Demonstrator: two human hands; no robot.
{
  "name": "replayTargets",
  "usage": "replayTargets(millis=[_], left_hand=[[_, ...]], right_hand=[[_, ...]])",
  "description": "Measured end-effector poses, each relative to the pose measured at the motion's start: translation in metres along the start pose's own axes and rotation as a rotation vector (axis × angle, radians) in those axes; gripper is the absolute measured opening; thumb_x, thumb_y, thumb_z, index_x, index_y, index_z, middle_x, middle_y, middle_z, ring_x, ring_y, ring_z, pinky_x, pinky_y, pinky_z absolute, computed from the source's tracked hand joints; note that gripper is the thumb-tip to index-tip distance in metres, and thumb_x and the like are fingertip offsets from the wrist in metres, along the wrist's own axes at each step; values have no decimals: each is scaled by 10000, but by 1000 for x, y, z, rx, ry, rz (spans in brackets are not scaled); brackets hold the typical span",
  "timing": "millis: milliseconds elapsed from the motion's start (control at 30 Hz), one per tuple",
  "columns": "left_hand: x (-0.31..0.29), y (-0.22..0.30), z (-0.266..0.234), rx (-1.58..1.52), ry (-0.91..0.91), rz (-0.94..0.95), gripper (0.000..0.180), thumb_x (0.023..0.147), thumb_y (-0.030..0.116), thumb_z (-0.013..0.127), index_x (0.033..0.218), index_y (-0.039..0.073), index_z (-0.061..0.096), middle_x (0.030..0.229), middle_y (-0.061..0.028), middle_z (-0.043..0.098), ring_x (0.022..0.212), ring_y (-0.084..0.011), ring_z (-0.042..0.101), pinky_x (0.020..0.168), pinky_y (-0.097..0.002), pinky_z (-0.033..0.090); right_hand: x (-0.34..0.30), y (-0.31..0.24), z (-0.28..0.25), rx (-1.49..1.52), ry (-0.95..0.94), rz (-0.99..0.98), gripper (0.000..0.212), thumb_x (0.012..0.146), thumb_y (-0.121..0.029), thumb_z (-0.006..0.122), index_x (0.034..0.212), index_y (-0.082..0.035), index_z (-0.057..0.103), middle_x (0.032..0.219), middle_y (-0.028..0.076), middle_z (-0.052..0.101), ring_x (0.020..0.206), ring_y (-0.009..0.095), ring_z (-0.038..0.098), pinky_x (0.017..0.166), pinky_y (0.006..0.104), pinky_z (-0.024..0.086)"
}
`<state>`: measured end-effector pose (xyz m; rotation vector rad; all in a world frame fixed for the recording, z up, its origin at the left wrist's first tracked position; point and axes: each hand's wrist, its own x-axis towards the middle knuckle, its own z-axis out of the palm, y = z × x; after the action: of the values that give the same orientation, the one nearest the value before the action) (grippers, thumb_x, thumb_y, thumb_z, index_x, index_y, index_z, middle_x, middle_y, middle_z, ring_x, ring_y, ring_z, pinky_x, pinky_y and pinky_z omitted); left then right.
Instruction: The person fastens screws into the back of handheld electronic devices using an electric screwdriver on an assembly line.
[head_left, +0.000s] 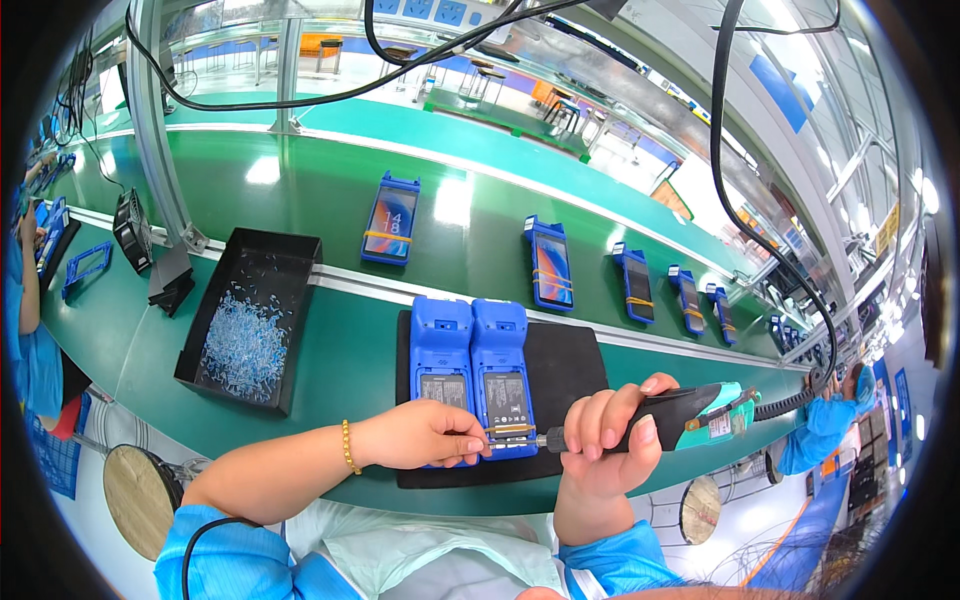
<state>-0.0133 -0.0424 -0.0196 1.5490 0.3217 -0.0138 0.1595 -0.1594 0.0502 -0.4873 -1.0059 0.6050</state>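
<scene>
**Driver bit drawn across to a waiting pinch**

The right hand wraps its fingers round the black grip of a power screwdriver, holding it almost level and pointing left, probably so that the bit's end can meet the other hand. The left hand keeps thumb and forefinger narrow, nearly meeting at that end; whether something small sits between them, I cannot tell.

Two blue devices, the left one and the right one, lie side by side just beyond the left fingers, backs up, likely so that both are in easy reach. The black mat under them presumably guards their faces from the desk.

Relative to the fingers, the right device is nearest: its lower end lies beneath the bit, between the two hands. The left device's lower part is hidden behind the left hand. Farther off, left of and beyond the left fingers, a black tray holds a heap of small blue and pale pieces, perhaps kept aside to leave the mat free.
</scene>
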Motion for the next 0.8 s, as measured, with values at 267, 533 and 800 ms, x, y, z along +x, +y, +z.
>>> replayTargets(millis=[267, 533, 800], left_hand=[[-4, 9, -2, -124, 19, -96, 221, 988, 171, 525, 1123, 62, 663, 895, 14, 645, 696, -33, 532, 603, -199, 454], [-1, 2, -5, -339, 100, -61, 238, 982, 43, 470, 1159, -2, 623, 959, -49, 649, 780, -78, 593, 676, -215, 495], [3, -2, -7, -485, 133, -29, 239, 957, 10, 485, 1161, -17, 605, 1014, -81, 645, 888, -114, 637, 774, -238, 530]], right_hand=[[16, -12, -23, 39, 46, -4, 274, 903, -173, 524, 1127, -61, 412, 589, 25, 442, 419, 131, 424, 387, 295, 387], [13, -15, -40, -239, 14, 130, 296, 843, -42, 586, 1093, 27, 443, 571, 65, 459, 413, 133, 435, 381, 300, 393], [9, -11, -42, -217, 4, 130, 290, 841, -25, 581, 1089, 35, 444, 569, 75, 468, 416, 135, 442, 384, 303, 397]])
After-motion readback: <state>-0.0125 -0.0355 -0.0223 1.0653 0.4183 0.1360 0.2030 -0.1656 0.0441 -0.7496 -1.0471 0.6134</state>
